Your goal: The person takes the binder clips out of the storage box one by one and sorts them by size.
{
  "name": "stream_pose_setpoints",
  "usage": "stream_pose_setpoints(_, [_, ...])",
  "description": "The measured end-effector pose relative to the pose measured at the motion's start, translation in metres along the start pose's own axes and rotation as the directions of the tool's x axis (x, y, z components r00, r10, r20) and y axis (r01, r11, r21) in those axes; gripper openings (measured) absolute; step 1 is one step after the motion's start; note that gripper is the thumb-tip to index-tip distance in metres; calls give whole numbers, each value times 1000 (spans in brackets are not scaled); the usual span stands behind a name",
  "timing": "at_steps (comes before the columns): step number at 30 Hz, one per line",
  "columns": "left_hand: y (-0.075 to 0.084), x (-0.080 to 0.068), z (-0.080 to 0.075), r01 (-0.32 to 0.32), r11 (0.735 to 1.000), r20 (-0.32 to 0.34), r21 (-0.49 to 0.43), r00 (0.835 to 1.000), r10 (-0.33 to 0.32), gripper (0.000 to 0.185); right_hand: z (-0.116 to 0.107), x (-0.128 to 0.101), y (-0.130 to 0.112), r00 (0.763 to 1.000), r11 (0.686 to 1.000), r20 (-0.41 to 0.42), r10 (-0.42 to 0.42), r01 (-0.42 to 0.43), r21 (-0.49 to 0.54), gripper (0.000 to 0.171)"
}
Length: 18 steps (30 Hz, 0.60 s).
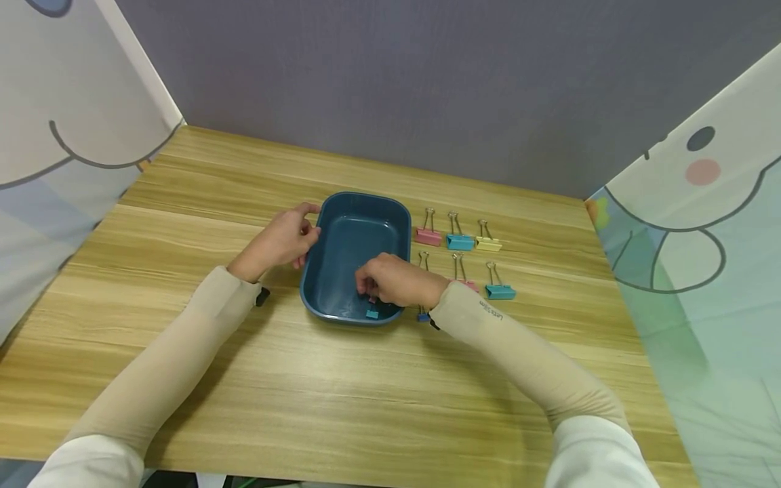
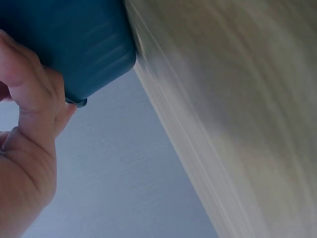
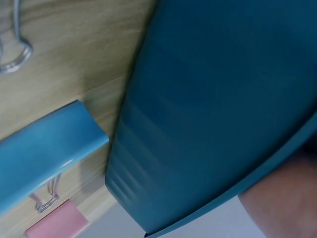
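A dark blue tray [image 1: 356, 234] sits on the wooden table. My left hand [image 1: 283, 237] is at its left side, index finger and thumb at the rim; in the left wrist view, fingers [image 2: 37, 94] lie along the tray's outer wall. My right hand [image 1: 396, 279] reaches over the right wall into the tray, fingertips down. They pinch a small pinkish binder clip [image 1: 372, 299], mostly hidden under them. Just in front, a small light-blue binder clip [image 1: 372, 314] lies on the tray floor. The right wrist view shows mainly the tray's outer wall [image 3: 198, 99].
Right of the tray stand larger binder clips: pink [image 1: 428, 237], blue [image 1: 460, 242] and yellow [image 1: 489, 243] behind, another blue [image 1: 500, 292] nearer. My right wrist partly covers a pink clip [image 1: 468, 285] and a darker blue clip [image 1: 424, 316]. A grey wall [image 1: 390, 88] borders the table's back.
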<state>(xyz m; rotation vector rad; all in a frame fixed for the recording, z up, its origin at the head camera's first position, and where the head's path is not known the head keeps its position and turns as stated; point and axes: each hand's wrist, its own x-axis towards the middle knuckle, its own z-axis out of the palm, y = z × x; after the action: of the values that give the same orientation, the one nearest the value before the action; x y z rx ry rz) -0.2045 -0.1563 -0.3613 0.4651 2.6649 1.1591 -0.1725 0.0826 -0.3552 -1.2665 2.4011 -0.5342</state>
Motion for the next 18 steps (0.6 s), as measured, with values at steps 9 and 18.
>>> stream_pose_setpoints(9, [2,-1,0,4,1000,2,2,1000,-4,48,0,3,-1,996,999,70,49,-48,-15,19])
stream_pose_setpoints(18, [3,-2,-1,4,1000,3,5,1000,-4,48,1,4,-3,994,997,93,63,-59,-49,18])
